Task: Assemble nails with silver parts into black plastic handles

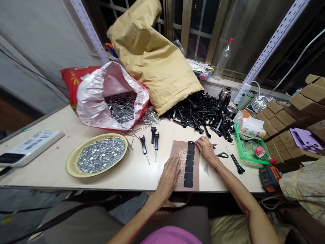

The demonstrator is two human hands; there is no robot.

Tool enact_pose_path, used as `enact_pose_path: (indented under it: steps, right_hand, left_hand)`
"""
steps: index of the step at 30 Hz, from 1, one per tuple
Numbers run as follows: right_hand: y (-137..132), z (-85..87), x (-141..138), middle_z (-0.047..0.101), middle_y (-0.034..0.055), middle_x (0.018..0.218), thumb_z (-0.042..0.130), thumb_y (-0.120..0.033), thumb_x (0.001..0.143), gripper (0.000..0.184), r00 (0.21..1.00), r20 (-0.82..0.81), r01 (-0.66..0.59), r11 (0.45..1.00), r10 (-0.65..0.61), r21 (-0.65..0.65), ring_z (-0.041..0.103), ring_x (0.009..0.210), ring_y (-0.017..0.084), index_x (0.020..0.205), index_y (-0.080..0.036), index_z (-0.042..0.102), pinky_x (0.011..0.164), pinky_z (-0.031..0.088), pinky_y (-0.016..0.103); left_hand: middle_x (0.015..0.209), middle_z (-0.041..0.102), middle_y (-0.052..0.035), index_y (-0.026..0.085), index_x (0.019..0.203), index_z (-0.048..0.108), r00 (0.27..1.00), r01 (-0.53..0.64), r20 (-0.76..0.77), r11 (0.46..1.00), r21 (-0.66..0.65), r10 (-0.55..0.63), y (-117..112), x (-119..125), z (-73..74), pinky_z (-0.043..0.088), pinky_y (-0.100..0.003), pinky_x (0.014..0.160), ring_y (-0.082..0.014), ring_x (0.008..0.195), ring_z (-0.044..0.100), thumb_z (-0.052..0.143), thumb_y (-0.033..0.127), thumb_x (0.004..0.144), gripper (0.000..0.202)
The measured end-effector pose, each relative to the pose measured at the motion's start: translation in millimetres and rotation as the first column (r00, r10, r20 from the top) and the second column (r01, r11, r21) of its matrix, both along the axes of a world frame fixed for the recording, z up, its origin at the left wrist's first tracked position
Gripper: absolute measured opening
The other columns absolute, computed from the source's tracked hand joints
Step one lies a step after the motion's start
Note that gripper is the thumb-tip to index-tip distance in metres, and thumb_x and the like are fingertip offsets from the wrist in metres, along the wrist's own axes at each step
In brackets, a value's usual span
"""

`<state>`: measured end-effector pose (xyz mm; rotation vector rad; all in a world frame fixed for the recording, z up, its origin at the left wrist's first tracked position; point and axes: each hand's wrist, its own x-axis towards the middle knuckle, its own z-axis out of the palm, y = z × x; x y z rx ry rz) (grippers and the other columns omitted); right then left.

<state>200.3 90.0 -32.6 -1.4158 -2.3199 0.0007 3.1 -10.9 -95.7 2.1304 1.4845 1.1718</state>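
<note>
A brown board (179, 148) with a pale speckled patch lies at the table's front edge. Down its right side runs a column of black rounded squares (188, 176). My left hand (169, 174) rests flat on the board's left edge, fingers stretched out. At the far end of the column, my right hand (204, 147) has its fingers pressed together at the top black square; what they pinch is too small to make out. Green-handled scissors (222, 155) lie partly behind my right wrist. Left of the board are several black-handled tools with metal shafts (144, 146).
A yellow dish (69, 165) holds metal washers. Behind it, a red and white sack (88, 98) spills metal rods. Black plastic parts (200, 112) are heaped beside a large paper bag (162, 64). A green basket (250, 157), power tool battery (269, 178) and cardboard boxes (281, 149) stand right.
</note>
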Motion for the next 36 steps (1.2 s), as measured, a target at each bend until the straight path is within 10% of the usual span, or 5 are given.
enact_pose_path:
  steps: [6,12,17,30,36]
  right_hand:
    - [-79,-14.0,-3,0.061,0.0028,0.079,0.039,-0.019,0.095,0.031,0.883,-0.057,-0.470,0.877,0.467,-0.100,0.052,0.075,0.016,0.082,-0.022,0.067,0.064,0.048,0.029]
    - [-27,-0.3,3,0.060,0.0065,0.082,0.038,-0.018,0.095,0.030,0.981,-0.075,-0.187,0.977,0.180,-0.101,0.051,0.081,0.019,0.084,-0.018,0.066,0.064,0.048,0.032]
    - [-65,-11.3,2,0.059,0.0042,0.077,0.034,-0.015,0.096,0.033,0.838,-0.033,-0.545,0.834,0.545,-0.085,0.049,0.074,0.016,0.085,-0.017,0.065,0.063,0.047,0.029]
    - [-43,-8.8,7,0.059,0.0070,0.081,0.036,-0.019,0.095,0.030,0.958,-0.100,-0.283,0.947,0.270,-0.155,0.050,0.080,0.019,0.087,-0.017,0.065,0.067,0.048,0.032]
    - [-145,16.3,-8,0.061,0.0058,0.082,0.045,-0.026,0.093,0.023,0.840,-0.462,-0.506,0.715,0.283,-0.482,0.055,0.081,0.016,0.088,-0.017,0.066,0.069,0.048,0.028]
  left_hand:
    - [0.134,0.048,-0.0168,0.019,0.144,0.023,0.998,-0.033,-0.049,0.999,0.003,0.033,-6,1,-9.0,0.040,-0.051,0.101,-0.0268,0.125,0.044,0.028,0.000,0.082,0.065]
    - [0.133,0.048,-0.0143,0.023,0.144,0.021,0.995,-0.047,-0.091,0.998,0.036,0.050,-6,-1,-9.3,0.042,-0.051,0.100,-0.0267,0.123,0.046,0.026,-0.003,0.079,0.071]
    - [0.129,0.050,-0.0150,0.022,0.145,0.019,0.988,-0.063,-0.138,0.996,0.063,0.071,-6,0,-5.1,0.044,-0.050,0.097,-0.0260,0.119,0.048,0.025,-0.005,0.079,0.072]
    - [0.130,0.051,-0.0163,0.017,0.143,0.026,0.994,-0.042,-0.100,0.999,0.016,0.044,-5,-1,-4.5,0.040,-0.051,0.102,-0.0263,0.123,0.045,0.027,-0.003,0.079,0.067]
    - [0.130,0.050,-0.0170,0.015,0.141,0.027,0.993,-0.035,-0.113,0.999,-0.004,0.035,-5,-2,-1.4,0.040,-0.051,0.101,-0.0262,0.124,0.044,0.027,-0.005,0.076,0.068]
